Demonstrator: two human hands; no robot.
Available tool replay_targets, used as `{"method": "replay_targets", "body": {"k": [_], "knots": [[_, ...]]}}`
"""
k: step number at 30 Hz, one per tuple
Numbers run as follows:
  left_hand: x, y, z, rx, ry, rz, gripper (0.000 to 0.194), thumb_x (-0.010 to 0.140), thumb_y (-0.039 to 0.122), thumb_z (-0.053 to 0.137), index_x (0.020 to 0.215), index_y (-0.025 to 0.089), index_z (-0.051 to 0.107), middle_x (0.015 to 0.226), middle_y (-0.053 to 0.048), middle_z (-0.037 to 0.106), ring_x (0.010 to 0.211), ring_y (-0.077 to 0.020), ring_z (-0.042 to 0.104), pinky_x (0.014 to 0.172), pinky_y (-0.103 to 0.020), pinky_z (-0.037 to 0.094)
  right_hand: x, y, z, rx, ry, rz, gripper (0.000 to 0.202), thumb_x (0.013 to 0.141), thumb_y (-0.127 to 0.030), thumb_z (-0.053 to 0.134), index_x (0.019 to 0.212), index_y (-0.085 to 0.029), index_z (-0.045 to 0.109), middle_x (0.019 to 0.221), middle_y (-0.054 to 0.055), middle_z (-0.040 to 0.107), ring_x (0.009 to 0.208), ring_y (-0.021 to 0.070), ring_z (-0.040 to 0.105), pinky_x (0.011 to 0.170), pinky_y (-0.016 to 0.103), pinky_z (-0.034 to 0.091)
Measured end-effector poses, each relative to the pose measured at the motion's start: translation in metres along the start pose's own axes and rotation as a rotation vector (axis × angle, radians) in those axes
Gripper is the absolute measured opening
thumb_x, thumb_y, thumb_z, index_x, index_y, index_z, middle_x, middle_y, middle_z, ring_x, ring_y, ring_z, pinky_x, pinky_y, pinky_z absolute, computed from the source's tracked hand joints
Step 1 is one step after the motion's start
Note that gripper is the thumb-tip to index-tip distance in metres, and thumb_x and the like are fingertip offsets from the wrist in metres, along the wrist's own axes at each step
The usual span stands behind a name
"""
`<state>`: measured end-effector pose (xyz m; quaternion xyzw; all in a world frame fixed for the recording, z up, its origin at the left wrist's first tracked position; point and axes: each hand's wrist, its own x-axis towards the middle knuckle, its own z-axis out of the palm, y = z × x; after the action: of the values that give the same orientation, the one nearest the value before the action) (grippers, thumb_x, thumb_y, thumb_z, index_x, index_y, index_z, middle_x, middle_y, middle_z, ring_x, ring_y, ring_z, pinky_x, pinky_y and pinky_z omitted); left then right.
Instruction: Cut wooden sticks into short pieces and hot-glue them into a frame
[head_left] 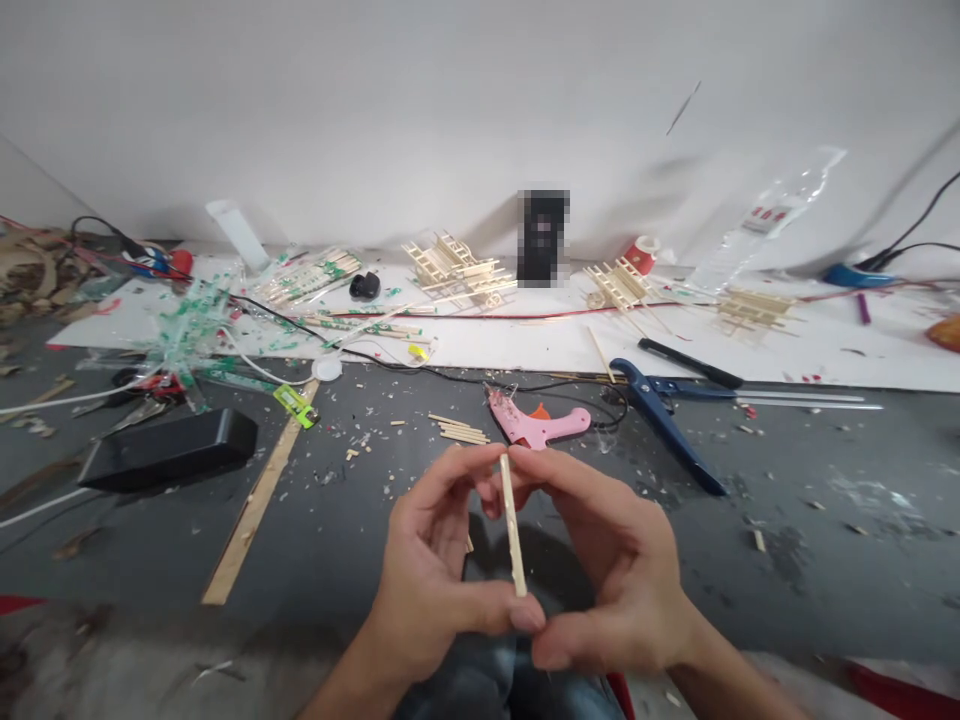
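Both my hands are raised above the front edge of the grey table, with a short pale wooden stick (513, 530) between them. The stick stands nearly upright and has small glossy spots along its side. My left hand (442, 570) pinches it, thumb at the lower end and fingertip at the upper end. My right hand (619, 560) meets it from the other side, a fingertip at the top and the thumb close to the bottom. Just beyond my fingers lies a pink glue gun (538, 422), and several short sticks (459, 430) lie to its left.
Small wooden cart models (619, 285) stand on a white board (480, 345) along the wall. A blue-handled cutter (664, 420) lies at right. At left are a black box (169, 450), a wooden strip (251, 505) and plastic wrappers (187, 325).
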<state>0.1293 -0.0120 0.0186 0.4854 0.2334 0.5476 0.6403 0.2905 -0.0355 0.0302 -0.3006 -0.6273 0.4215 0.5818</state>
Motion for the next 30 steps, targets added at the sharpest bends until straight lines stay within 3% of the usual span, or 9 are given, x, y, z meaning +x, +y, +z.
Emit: {"method": "replay_targets", "body": {"k": [5,9,12,15,17,20,22,26,30], "knots": [[-0.002,0.001,0.001,0.085,0.026,0.099,0.075,0.055,0.039,0.1,0.124,0.034,0.072,0.095,-0.001,0.06,0.086,-0.0163,0.055,0.076,-0.025,0.051,0.0,-0.008,0.005,0.325,0.005,0.223,0.071,0.072,-0.046,0.09,0.137,-0.031,0.065,0.114,0.005,0.074,0.101,0.0217,0.067,0.093,0.035,0.054],[-0.002,0.003,0.003,0.094,-0.008,0.164,0.078,0.052,0.041,0.1,0.125,0.036,0.071,0.095,-0.001,0.057,0.084,-0.0154,0.052,0.068,-0.022,0.051,0.002,-0.011,0.007,0.518,0.035,0.455,0.026,0.086,-0.042,0.079,0.105,-0.024,0.076,0.089,0.001,0.069,0.077,0.0109,0.059,0.073,0.022,0.05],[-0.003,0.001,0.004,0.106,-0.022,0.17,0.08,0.05,0.045,0.1,0.125,0.037,0.071,0.095,0.0,0.057,0.085,-0.0153,0.051,0.071,-0.023,0.05,0.005,-0.012,0.008,0.559,0.052,0.53,0.021,0.084,-0.042,0.08,0.089,-0.022,0.077,0.075,-0.001,0.063,0.067,0.0084,0.052,0.065,0.02,0.044],[-0.004,-0.001,0.006,0.103,-0.042,0.167,0.083,0.047,0.047,0.1,0.124,0.037,0.071,0.098,0.0,0.058,0.088,-0.0157,0.052,0.077,-0.024,0.05,0.008,-0.014,0.007,0.523,0.063,0.516,0.019,0.086,-0.041,0.079,0.088,-0.023,0.077,0.073,-0.002,0.062,0.068,0.0089,0.052,0.065,0.02,0.044],[-0.004,-0.002,0.008,0.048,-0.06,0.155,0.084,0.046,0.05,0.099,0.124,0.038,0.07,0.101,-0.001,0.058,0.088,-0.0162,0.053,0.079,-0.025,0.051,0.007,-0.015,0.006,0.423,0.071,0.412,0.017,0.088,-0.038,0.078,0.099,-0.026,0.077,0.084,0.0,0.067,0.077,0.0108,0.057,0.07,0.022,0.047],[-0.005,-0.006,0.009,-0.039,-0.061,0.136,0.086,0.044,0.052,0.099,0.124,0.038,0.069,0.105,-0.001,0.058,0.09,-0.0171,0.056,0.08,-0.026,0.052,0.002,-0.016,0.003,0.265,0.048,0.232,0.045,0.083,-0.042,0.082,0.124,-0.031,0.07,0.107,0.003,0.068,0.095,0.0165,0.06,0.086,0.028,0.05],[-0.006,-0.009,0.01,-0.046,-0.057,0.134,0.086,0.044,0.052,0.099,0.124,0.038,0.069,0.106,-0.001,0.058,0.093,-0.0178,0.056,0.081,-0.027,0.051,-0.003,-0.017,0.003,0.206,0.029,0.187,0.058,0.079,-0.045,0.085,0.132,-0.032,0.066,0.115,0.004,0.067,0.1,0.0185,0.06,0.093,0.03,0.05],[-0.009,-0.014,0.009,-0.027,-0.045,0.158,0.087,0.044,0.056,0.098,0.124,0.04,0.068,0.104,-0.002,0.057,0.092,-0.0189,0.055,0.078,-0.029,0.051,-0.006,-0.02,0.008,0.259,0.041,0.239,0.062,0.075,-0.044,0.089,0.132,-0.034,0.067,0.116,0.002,0.072,0.1,0.0169,0.064,0.093,0.028,0.05],[-0.011,-0.014,0.008,0.037,-0.038,0.187,0.088,0.041,0.056,0.098,0.123,0.041,0.069,0.101,-0.001,0.055,0.091,-0.0191,0.052,0.082,-0.03,0.049,-0.001,-0.025,0.013,0.518,0.1,0.444,0.027,0.084,-0.038,0.082,0.11,-0.031,0.076,0.088,-0.001,0.073,0.078,0.0099,0.064,0.074,0.02,0.051]]}}
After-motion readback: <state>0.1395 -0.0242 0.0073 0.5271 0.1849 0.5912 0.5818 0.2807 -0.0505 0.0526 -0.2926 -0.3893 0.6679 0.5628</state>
